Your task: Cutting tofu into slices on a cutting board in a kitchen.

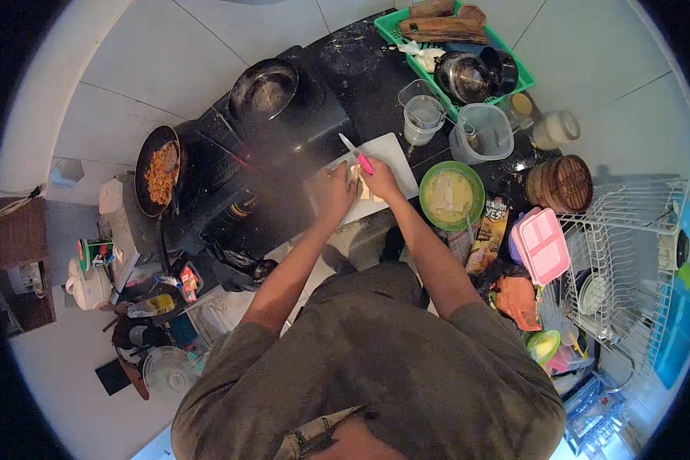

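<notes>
On a white cutting board (392,154) lie pale pieces of food (365,188), partly hidden by both hands. My right hand (379,179) grips a knife (357,155) by its pink handle, the blade pointing up and left over the board. Against the pale food, near the board's left part, my left hand (338,191) rests with its fingers bent; whether it pinches a piece cannot be told. To the right of the board stands a green bowl (479,183) holding flat pale pieces in yellowish liquid, with a utensil handle at its rim.
Left of the board is a dark stove with an empty frying pan (264,91); a wok (138,172) of orange-brown food stands farther left. Clear plastic containers (482,133), a green basket (523,77) of cookware, a bamboo steamer (559,184) and a dish rack (621,215) stand at the right.
</notes>
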The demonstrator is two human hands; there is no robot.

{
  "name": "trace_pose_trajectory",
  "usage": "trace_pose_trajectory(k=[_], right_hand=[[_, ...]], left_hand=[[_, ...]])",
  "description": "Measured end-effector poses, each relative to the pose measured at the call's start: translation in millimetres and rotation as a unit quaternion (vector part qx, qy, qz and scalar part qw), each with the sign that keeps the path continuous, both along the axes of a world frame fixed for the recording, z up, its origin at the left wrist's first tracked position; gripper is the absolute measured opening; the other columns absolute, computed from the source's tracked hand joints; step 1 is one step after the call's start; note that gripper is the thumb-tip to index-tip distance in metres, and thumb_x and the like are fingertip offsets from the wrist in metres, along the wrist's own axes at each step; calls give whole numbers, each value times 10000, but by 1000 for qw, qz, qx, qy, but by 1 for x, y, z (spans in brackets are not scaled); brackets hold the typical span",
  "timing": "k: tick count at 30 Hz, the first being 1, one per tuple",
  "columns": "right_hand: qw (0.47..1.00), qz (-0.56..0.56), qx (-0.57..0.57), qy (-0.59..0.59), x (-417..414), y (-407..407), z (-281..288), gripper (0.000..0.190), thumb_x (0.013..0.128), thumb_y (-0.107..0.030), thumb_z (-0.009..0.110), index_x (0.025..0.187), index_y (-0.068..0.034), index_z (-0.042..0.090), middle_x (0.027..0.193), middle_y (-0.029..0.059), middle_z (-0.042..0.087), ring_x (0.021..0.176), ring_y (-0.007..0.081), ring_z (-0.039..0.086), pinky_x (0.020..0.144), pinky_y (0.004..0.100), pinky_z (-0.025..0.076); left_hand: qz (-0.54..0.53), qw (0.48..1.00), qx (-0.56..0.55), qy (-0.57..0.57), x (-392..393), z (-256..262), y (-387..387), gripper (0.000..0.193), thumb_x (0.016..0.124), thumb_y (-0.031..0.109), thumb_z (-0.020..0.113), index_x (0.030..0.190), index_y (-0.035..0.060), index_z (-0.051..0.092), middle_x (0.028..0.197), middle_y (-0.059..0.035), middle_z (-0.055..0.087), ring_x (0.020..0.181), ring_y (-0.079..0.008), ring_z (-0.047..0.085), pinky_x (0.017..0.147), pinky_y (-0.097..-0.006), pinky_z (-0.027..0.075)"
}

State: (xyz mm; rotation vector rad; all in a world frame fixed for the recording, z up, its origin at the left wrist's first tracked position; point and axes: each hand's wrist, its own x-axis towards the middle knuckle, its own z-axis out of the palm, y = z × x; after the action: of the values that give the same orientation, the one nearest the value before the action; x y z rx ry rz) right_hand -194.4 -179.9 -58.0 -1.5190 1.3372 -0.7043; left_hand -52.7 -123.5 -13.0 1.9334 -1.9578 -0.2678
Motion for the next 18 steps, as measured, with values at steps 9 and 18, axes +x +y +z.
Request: trace_pose_trajectory(k=[9, 18], right_hand=[[998, -5, -48, 40, -1, -8, -20, 240, 902, -224, 664, 1038, -29, 630, 946, 244, 666, 931, 461, 624, 785, 498, 494], [999, -17, -28, 40, 0, -8, -17, 219, 902, -204, 655, 1039, -34, 634, 931, 235, 672, 907, 445, 640, 772, 480, 499]], left_hand=[[37, 988, 105, -106, -10, 22, -7, 533, 829, 256, 678, 1325, 92, 571, 1038, -180, 676, 1066, -364, 569, 889, -526, 432], [6, 999, 31, 39, 5, -13, -6, 505, 835, 287, 683, 1300, 113, 591, 1005, -146, 672, 1010, -370, 601, 841, -525, 438]])
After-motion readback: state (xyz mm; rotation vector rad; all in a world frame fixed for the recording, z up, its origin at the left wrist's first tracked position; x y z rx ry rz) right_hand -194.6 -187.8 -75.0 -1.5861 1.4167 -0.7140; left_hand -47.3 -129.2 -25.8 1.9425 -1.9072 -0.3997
